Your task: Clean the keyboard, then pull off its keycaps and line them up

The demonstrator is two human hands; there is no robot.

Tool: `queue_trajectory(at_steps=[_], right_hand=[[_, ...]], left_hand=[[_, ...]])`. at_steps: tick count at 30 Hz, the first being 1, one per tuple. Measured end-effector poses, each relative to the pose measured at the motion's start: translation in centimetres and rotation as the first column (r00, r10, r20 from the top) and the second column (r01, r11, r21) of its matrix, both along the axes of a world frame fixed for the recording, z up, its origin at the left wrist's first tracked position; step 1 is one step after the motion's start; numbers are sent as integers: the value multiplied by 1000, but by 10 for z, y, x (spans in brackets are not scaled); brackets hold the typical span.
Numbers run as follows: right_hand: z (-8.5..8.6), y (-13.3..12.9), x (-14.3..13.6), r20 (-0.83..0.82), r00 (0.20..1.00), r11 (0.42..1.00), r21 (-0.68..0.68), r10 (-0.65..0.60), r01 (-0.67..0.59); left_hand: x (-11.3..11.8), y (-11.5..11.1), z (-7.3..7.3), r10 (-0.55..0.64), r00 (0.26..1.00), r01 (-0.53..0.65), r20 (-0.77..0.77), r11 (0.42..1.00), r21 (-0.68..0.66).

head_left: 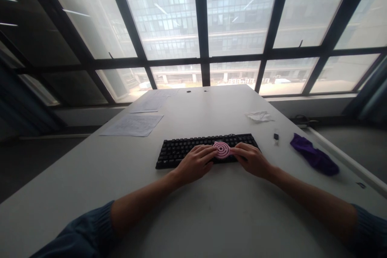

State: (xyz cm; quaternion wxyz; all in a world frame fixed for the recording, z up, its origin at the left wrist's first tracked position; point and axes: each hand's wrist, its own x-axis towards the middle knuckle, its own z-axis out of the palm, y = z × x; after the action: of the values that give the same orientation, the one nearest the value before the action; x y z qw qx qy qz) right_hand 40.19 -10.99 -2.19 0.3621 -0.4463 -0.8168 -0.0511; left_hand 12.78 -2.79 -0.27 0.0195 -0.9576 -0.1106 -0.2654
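Over a black keyboard (177, 150), a round pink disc (222, 150) with concentric rings and a toothed lower edge is held between both hands. My left hand (196, 162) grips its left edge, fingers together. On the opposite side, my right hand (249, 158) pinches the disc's right edge between thumb and fingers. Both wrists hang over the near side of the keyboard, and the hands cover part of its keys. Whether the disc touches the keys cannot be made out. Its exact kind does not show.
Printed paper sheets (133, 125) lie at the left of the white table (193, 217). To the right are a crumpled white tissue (259, 116), a small black-and-white item (276, 137), a purple cloth (314, 155) and a small card-like piece (360, 185). Windows rise beyond the far edge.
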Motion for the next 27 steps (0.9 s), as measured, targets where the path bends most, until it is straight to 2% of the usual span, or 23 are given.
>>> queue_trajectory(at_steps=[8, 13, 18, 23, 27], right_hand=[[0, 2, -5, -32, 988, 988, -27, -153, 153], [3, 0, -3, -13, 990, 990, -5, -140, 140], [5, -3, 5, 20, 995, 995, -16, -96, 96], [0, -7, 14, 5, 986, 986, -15, -166, 166], [2, -8, 18, 20, 986, 986, 22, -166, 165]], left_hand=[[0, 3, -2, 40, 998, -40, -52, 999, 10], [0, 0, -1, 31, 998, -31, -59, 999, 10], [-1, 0, 1, -45, 998, 46, -53, 999, 2], [-3, 1, -1, -63, 992, 64, -111, 998, 12], [-3, 2, -1, -61, 993, 63, -104, 998, 14]])
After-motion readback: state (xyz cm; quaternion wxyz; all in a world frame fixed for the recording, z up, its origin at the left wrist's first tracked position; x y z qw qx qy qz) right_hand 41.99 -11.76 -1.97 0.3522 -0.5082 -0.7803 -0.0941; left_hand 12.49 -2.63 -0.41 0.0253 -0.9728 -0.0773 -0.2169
